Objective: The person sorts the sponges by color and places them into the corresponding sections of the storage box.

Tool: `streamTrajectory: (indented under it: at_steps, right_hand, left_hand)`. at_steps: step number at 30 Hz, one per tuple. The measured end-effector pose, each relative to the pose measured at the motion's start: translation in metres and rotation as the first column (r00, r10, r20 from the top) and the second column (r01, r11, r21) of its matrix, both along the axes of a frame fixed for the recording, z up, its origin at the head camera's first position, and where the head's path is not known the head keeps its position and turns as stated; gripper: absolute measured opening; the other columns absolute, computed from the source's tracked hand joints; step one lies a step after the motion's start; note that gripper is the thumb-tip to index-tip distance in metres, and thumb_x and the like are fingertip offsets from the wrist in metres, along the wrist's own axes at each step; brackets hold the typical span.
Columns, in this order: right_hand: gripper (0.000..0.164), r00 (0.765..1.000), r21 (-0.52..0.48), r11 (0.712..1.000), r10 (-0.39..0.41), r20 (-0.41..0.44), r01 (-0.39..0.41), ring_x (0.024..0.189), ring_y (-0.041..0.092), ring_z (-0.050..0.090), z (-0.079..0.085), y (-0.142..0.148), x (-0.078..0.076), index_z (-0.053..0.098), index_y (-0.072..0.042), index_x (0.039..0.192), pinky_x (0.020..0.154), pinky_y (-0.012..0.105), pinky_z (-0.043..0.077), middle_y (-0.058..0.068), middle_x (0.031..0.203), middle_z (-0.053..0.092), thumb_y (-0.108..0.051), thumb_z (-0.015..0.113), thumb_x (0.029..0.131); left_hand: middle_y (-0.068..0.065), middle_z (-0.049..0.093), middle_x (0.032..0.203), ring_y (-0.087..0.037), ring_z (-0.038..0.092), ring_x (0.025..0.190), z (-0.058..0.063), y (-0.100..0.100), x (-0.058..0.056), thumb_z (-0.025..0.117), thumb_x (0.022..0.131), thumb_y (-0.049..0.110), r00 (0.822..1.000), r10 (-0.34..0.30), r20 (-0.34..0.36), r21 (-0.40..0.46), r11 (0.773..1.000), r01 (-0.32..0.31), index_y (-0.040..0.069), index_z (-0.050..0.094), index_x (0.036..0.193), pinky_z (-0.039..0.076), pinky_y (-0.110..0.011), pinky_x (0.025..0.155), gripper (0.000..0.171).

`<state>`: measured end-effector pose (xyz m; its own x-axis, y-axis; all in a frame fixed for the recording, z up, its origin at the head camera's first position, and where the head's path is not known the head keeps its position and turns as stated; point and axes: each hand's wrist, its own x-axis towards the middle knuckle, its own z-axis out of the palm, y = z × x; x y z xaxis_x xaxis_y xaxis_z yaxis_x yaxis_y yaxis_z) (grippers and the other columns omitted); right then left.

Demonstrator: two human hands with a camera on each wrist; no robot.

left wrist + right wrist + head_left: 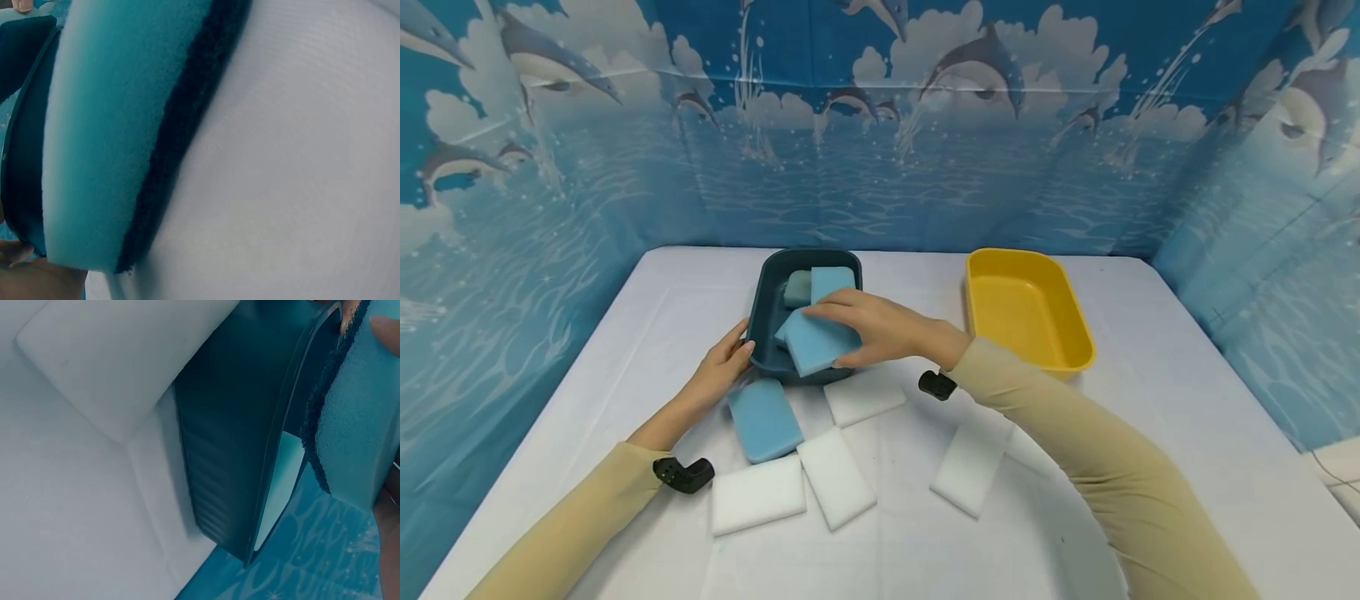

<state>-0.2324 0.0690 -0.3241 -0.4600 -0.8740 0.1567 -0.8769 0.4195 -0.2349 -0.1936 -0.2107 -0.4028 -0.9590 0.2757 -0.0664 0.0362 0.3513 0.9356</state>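
Observation:
My right hand (891, 329) pinches a light blue sponge (822, 342) between thumb and fingers, tilted above the near part of a dark teal plastic basin (765, 321). The right wrist view shows a dark scouring layer on that sponge (356, 425). Inside the basin lie a blue sponge (831, 282) and a greener one (797, 289); part of another shows under the held sponge. My left hand (722, 367) holds the basin's near-left side. Just in front of the basin, another blue sponge (766, 421) lies on the table, its dark layer (181, 112) underneath.
A yellow basin (1026, 308) stands at the back right. White sponge blocks lie on the white table: one by the basin's front (865, 397), two nearer (837, 477) (758, 497), and one under the right forearm (970, 467). A dolphin-print curtain (880, 167) surrounds the table.

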Motion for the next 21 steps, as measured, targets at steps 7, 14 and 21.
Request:
streamTrajectory:
  at_steps: [7, 14, 21]
  right_hand:
    - [0.073, 0.999, -0.012, 0.999, -0.048, -0.003, 0.048, 0.128, 0.021, 0.045, -0.004, -0.009, -0.003, 0.041, -0.014, 0.142, 0.105, 0.034, 0.044, 0.008, 0.138, 0.048, -0.036, 0.073, 0.080]
    - [0.075, 0.990, -0.026, 0.992, -0.128, -0.050, 0.127, 0.124, 0.021, 0.050, -0.007, -0.017, -0.004, 0.041, -0.013, 0.142, 0.101, 0.033, 0.047, 0.009, 0.134, 0.052, -0.040, 0.073, 0.079]
    - [0.077, 0.983, -0.022, 0.985, -0.174, -0.054, 0.173, 0.124, 0.022, 0.050, -0.012, -0.023, -0.006, 0.041, -0.014, 0.142, 0.100, 0.033, 0.048, 0.008, 0.134, 0.052, -0.042, 0.073, 0.078]
  left_hand:
    - [-0.030, 0.014, 0.153, -0.043, 0.022, 0.141, -0.002, 0.000, -0.001, 0.032, 0.103, 0.025, 1.000, 0.001, -0.001, 0.005, 1.000, -0.001, 0.007, 0.000, 0.151, 0.027, -0.052, 0.112, 0.061]
    - [-0.028, 0.013, 0.154, -0.042, 0.023, 0.141, -0.005, 0.001, -0.003, 0.032, 0.103, 0.026, 1.000, 0.005, -0.002, 0.002, 1.000, -0.005, 0.006, 0.001, 0.152, 0.028, -0.050, 0.111, 0.061]
    - [-0.029, 0.012, 0.154, -0.043, 0.022, 0.141, -0.004, -0.001, -0.002, 0.032, 0.103, 0.025, 1.000, -0.003, -0.004, 0.015, 1.000, 0.003, 0.006, 0.000, 0.151, 0.027, -0.050, 0.112, 0.061]
